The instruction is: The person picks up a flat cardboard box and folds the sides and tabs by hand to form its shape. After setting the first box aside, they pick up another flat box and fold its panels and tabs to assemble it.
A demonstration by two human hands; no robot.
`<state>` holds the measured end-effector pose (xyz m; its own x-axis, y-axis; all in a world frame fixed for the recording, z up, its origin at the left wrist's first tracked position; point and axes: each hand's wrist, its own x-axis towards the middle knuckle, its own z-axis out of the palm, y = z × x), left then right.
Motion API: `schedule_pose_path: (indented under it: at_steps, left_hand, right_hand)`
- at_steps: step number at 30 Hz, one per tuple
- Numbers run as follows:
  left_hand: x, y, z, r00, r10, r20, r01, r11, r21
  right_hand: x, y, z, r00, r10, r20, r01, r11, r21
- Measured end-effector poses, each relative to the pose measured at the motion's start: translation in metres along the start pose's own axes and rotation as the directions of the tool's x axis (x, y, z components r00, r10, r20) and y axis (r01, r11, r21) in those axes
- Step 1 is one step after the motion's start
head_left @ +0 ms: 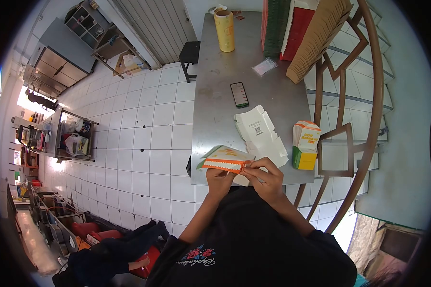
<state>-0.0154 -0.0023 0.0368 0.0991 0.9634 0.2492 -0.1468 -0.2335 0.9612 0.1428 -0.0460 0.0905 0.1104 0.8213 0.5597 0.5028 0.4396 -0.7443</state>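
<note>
A printed carton (223, 160) in orange, white and green, with a scalloped white strip along its edge, is held above the near edge of the metal table. My left hand (220, 182) grips it from below. At its right corner, the fingers of my right hand (266, 178) are pinched on the orange end. Just beyond lies a flat, unfolded white carton (260, 135) with a small printed code. A stack of folded cartons (306, 146), orange, white, yellow and green, sits at the table's right edge.
On the steel table (212, 95) are a phone (239, 94), a clear packet (265, 67), a yellow roll (224, 31) and tall cardboard stacks (316, 40). A curved stair railing (377, 91) runs along the right. Another person (115, 253) sits at lower left.
</note>
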Motion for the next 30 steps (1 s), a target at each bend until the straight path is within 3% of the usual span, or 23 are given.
schedule_pose_path:
  at_steps: [2,4,5,9,11,14,16,18,19,20,21,23,24,26,27,28,30]
  left_hand:
    - [0.007,0.003,-0.006,0.999,-0.040,0.030,0.041,0.999,-0.016]
    - [0.015,0.008,-0.014,0.955,-0.268,0.126,0.274,0.961,-0.028]
    - [0.020,0.011,-0.018,0.936,-0.303,0.181,0.313,0.949,-0.030]
    - [0.022,0.015,-0.024,0.898,-0.309,0.313,0.319,0.948,0.019]
    - [0.016,0.006,-0.016,0.905,-0.262,0.334,0.318,0.940,-0.123]
    - [0.007,-0.011,-0.017,0.879,-0.309,0.363,0.390,0.905,-0.172]
    - [0.010,-0.001,-0.012,0.885,-0.294,0.362,0.385,0.898,-0.212]
    - [0.010,0.002,-0.007,0.867,-0.325,0.379,0.448,0.840,-0.305]
    - [0.010,-0.005,-0.005,0.921,-0.150,0.358,0.238,0.947,-0.216]
    - [0.007,-0.007,-0.002,0.922,-0.150,0.358,0.238,0.947,-0.215]
    - [0.007,-0.001,0.002,0.940,-0.170,0.295,0.208,0.973,-0.103]
    - [0.006,-0.001,0.001,0.953,-0.199,0.229,0.172,0.976,0.130]
    - [0.008,0.001,-0.001,0.952,-0.195,0.236,0.168,0.977,0.129]
    - [0.008,0.007,-0.004,0.919,-0.065,0.389,-0.090,0.926,0.367]
    - [0.008,0.007,-0.001,0.905,0.035,0.424,-0.201,0.914,0.352]
    - [0.010,0.008,-0.001,0.905,0.035,0.423,-0.200,0.914,0.354]
    - [0.013,0.010,0.000,0.703,0.257,0.663,-0.569,0.762,0.309]
  right_hand:
    - [-0.003,0.003,0.003,0.999,0.005,0.033,-0.005,1.000,-0.003]
    - [-0.008,0.006,0.010,0.996,0.011,0.085,-0.010,1.000,-0.017]
    - [-0.008,0.007,0.010,0.996,0.009,0.085,-0.007,1.000,-0.017]
    - [-0.004,0.006,0.013,0.998,0.043,0.050,-0.046,0.997,0.056]
    - [-0.006,0.008,0.014,0.996,0.068,0.064,-0.075,0.991,0.111]
    - [-0.012,0.014,0.016,0.996,0.043,0.075,-0.048,0.996,0.071]
    - [-0.015,0.020,0.017,0.989,0.147,-0.002,-0.145,0.979,0.143]
    - [-0.012,0.027,0.011,0.993,0.114,-0.006,-0.113,0.991,0.076]
    - [-0.008,0.028,0.007,0.996,0.078,0.049,-0.080,0.996,0.042]
    - [-0.004,0.029,0.003,0.993,0.044,0.106,-0.045,0.999,0.011]
    - [-0.001,0.028,-0.001,0.993,0.043,0.107,-0.045,0.999,0.013]
    - [0.005,0.026,-0.007,0.955,0.094,0.280,-0.125,0.988,0.093]
    - [0.007,0.026,-0.011,0.957,0.094,0.273,-0.123,0.988,0.090]
    - [0.008,0.026,-0.016,0.938,0.239,0.251,-0.312,0.899,0.308]
    - [0.006,0.030,-0.015,0.938,0.239,0.253,-0.313,0.898,0.309]
    - [0.004,0.037,-0.011,0.930,0.326,0.172,-0.367,0.859,0.356]
    - [0.006,0.041,-0.012,0.906,0.413,0.092,-0.413,0.815,0.407]
